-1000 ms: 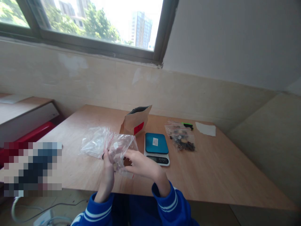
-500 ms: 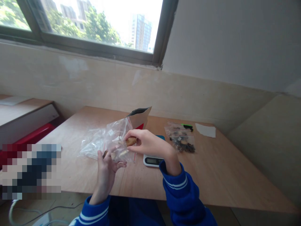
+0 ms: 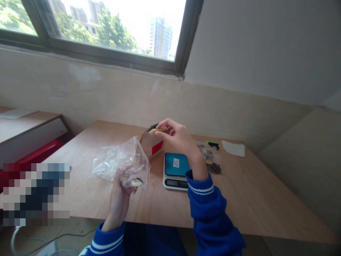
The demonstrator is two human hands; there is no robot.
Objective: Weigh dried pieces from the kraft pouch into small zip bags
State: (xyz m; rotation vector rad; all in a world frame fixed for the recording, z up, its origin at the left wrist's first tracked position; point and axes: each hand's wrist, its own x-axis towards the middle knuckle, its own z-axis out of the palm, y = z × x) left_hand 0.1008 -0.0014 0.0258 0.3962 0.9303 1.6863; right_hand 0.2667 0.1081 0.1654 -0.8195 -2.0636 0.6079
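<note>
My left hand (image 3: 120,193) holds a clear zip bag (image 3: 137,156) with a red seal line, and some pale and dark pieces (image 3: 136,182) lie at its bottom. Between the fingertips of my right hand (image 3: 177,137) is a light brown piece (image 3: 157,131), held over the top of a brown paper pouch (image 3: 147,140) with a red patch. The pouch stands upright behind a kitchen scale (image 3: 176,164) with a blue top, and its dark mouth is partly hidden by my right hand.
More clear plastic bags (image 3: 103,163) lie left of the held bag. Right of the scale are filled zip bags (image 3: 214,161), a black and green item (image 3: 212,144) and a white paper (image 3: 233,148). Dark crumbs dot the wooden table (image 3: 239,199).
My right hand has moved up and away from the clear bag to the pouch, carrying the brown piece. The scale's blue top has come into view. My left hand still holds the bag.
</note>
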